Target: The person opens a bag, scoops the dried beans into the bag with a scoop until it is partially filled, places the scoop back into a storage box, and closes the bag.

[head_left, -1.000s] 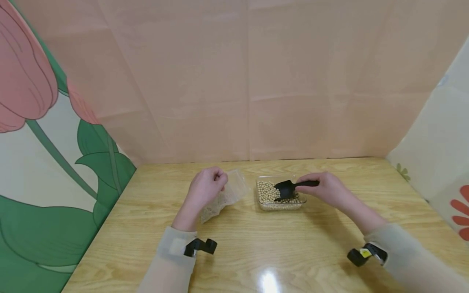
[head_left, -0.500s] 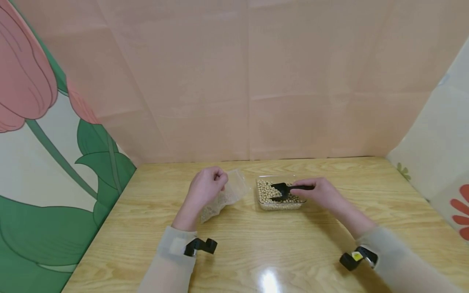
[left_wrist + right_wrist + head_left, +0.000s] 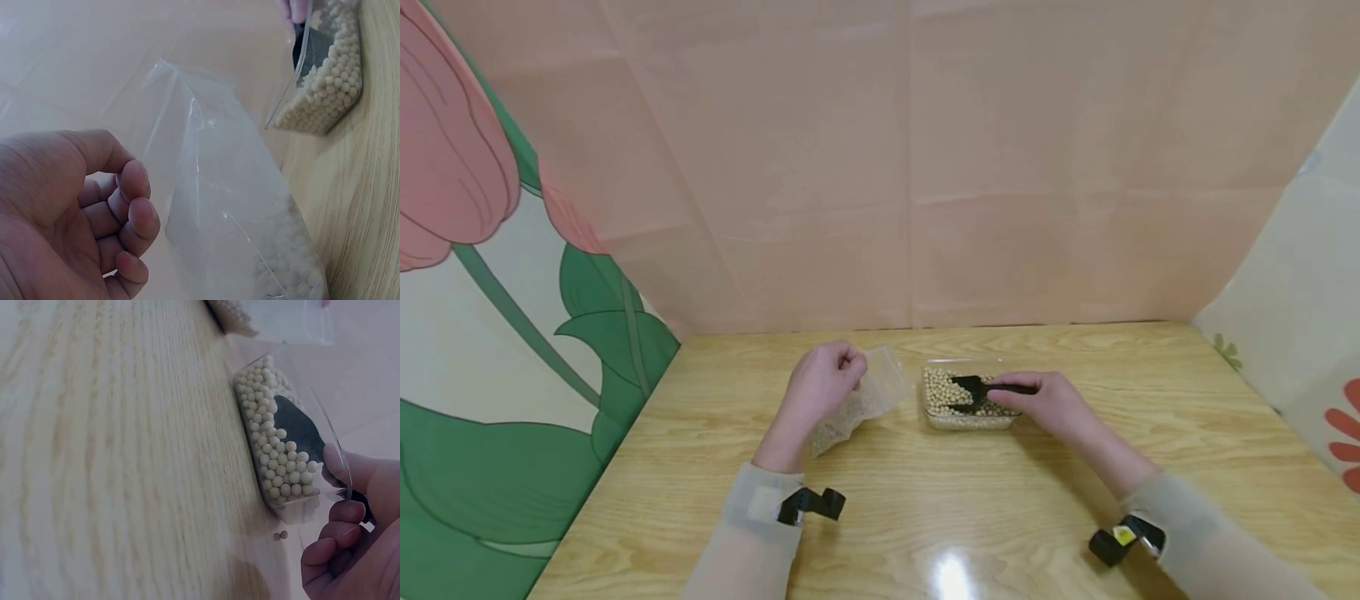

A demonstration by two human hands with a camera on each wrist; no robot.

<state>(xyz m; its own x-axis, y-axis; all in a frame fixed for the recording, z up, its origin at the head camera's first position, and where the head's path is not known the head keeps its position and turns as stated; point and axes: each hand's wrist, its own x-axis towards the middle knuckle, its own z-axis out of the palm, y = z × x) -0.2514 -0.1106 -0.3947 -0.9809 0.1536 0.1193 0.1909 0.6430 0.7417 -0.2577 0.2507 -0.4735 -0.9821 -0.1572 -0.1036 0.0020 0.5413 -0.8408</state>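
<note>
In the head view, your left hand (image 3: 822, 379) is hovering a little below and left of the middle, its fingers curling; it seems to be pinching the near edge of the clear bag (image 3: 883, 383), though the transparent film is making that contact hard to judge. The bag is leaning just right of your fingers, with pale beads (image 3: 290, 256) lying in its bottom. Your right hand (image 3: 1051, 402) is pinching the handle of the black scoop (image 3: 973, 386), right of centre. The scoop's blade is resting among the cream beads (image 3: 942, 387) inside the clear container (image 3: 970, 423), which is sitting right of the frame's middle, apart from the bag, on the wooden table (image 3: 880, 517). Your sleeves (image 3: 741, 533) are each carrying a black wrist camera (image 3: 811, 504) low in the frame. A pink curtain (image 3: 910, 167) is filling the upper middle, a painted tulip (image 3: 452, 133) is covering the upper left, and red petals (image 3: 1341, 423) are showing at the lower right edge.
</note>
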